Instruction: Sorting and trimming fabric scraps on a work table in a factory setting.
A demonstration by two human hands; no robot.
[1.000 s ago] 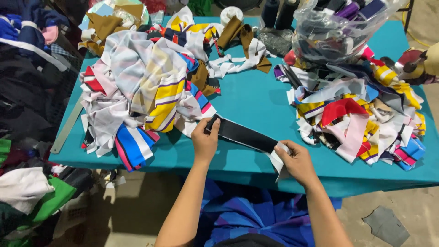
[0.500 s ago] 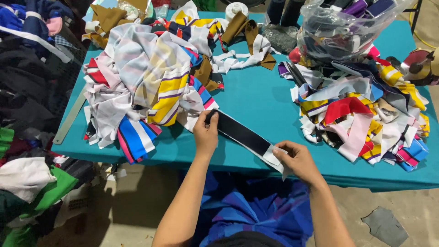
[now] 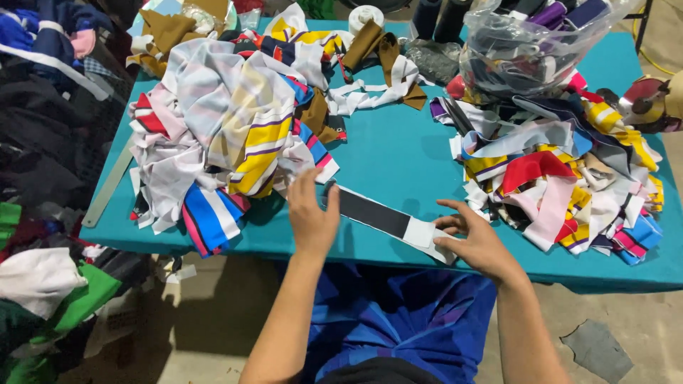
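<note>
1. Black-and-white fabric strip (image 3: 388, 219) lies flat on the teal table (image 3: 398, 153), close to the near edge, slanting from upper left down to lower right between my two hands.
2. My left hand (image 3: 311, 220) rests flat on the strip's black left end, fingers stretched out and open, not gripping; the thumb points toward the strip's middle.
3. My right hand (image 3: 475, 240) sits at the white right end, fingers spread and loosely curled, fingertips touching the white patch; it presses rather than clamps.
4. The strip's white end reaches right to the table's near edge, just beside my right palm; its black end lies farther in from that edge.
5. Just left of my left hand a big striped fabric pile (image 3: 220, 135) crowds the table, its blue-and-white piece (image 3: 210, 217) hanging near the front edge.
6. Right of my right hand a heap of coloured fabric strips (image 3: 569, 178) spreads to the front edge, close to my fingers.
7. Between the two heaps a bare band of teal runs back from the strip toward the far side, the only open room.
8. At the back stand a clear plastic bag (image 3: 526, 43) full of dark pieces, brown scraps (image 3: 377, 43) and a roll of white tape (image 3: 366, 14).
9. Below the table edge my blue garment (image 3: 398, 320) shows over the floor.
</note>
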